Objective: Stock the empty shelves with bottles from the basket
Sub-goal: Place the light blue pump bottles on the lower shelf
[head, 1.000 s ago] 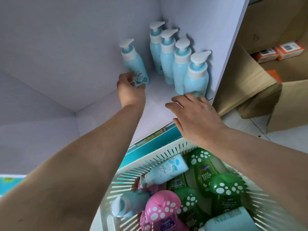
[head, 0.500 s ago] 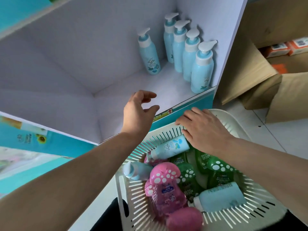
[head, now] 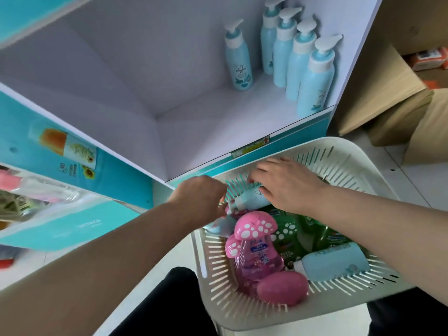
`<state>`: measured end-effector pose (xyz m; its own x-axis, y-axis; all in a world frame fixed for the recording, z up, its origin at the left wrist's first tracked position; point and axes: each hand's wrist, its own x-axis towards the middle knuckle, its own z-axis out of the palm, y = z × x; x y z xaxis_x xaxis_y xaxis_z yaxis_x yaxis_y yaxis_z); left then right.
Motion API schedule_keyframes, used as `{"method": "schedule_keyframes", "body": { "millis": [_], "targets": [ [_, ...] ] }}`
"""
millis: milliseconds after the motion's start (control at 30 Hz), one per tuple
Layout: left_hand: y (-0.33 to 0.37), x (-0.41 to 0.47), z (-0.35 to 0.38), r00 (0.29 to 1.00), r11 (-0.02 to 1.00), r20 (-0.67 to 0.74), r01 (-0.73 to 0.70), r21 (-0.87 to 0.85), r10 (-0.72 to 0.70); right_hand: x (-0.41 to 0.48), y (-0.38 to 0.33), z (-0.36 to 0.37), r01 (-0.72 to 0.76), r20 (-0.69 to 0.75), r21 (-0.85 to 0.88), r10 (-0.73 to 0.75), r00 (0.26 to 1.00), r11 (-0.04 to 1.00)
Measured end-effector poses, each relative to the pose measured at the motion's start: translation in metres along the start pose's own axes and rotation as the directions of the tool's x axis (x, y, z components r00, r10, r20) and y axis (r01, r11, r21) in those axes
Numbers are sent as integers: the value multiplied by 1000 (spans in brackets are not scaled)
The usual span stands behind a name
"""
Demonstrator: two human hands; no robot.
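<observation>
The pale-blue plastic bottle (head: 252, 201) lies sideways in the white slotted basket (head: 339, 161), cap toward the left hand (head: 198, 197), its fingers hidden, body gripped by the right hand (head: 288, 185).

White shelf unit on a pale tiled floor, with cardboard boxes to its right.
The shelf unit (head: 194, 122) has plain white inner walls and a teal front edge bearing a small label strip (head: 249, 147). A teal printed panel (head: 72, 163) adjoins it on the left. Just beside its right wall stand open brown cardboard boxes (head: 383, 98), one holding orange-and-white packets (head: 429, 60). The floor (head: 400, 180) is pale tile with thin dark joints. At the far left edge lies a clear plastic bag (head: 41, 190) with pink things inside. The light is soft and even.
</observation>
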<state>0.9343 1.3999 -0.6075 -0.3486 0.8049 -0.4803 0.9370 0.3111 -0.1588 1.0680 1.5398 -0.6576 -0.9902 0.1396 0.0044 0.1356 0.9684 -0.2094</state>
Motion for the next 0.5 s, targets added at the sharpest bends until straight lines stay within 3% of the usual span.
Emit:
{"method": "schedule_keyframes", "body": {
  "millis": [100,267,500],
  "targets": [
    [1,-6,16,996,990,83,18,139,-29,6,-8,-4,11,15,16,-12,1000,1000],
    [0,-11,24,999,989,29,33,144,-37,8,-11,-3,16,29,42,-18,999,999],
    [-12,-1,-35,1000,995,0,-8,-98,8,5,-5,-14,-32,91,198,14,996,980]
  ]
}}
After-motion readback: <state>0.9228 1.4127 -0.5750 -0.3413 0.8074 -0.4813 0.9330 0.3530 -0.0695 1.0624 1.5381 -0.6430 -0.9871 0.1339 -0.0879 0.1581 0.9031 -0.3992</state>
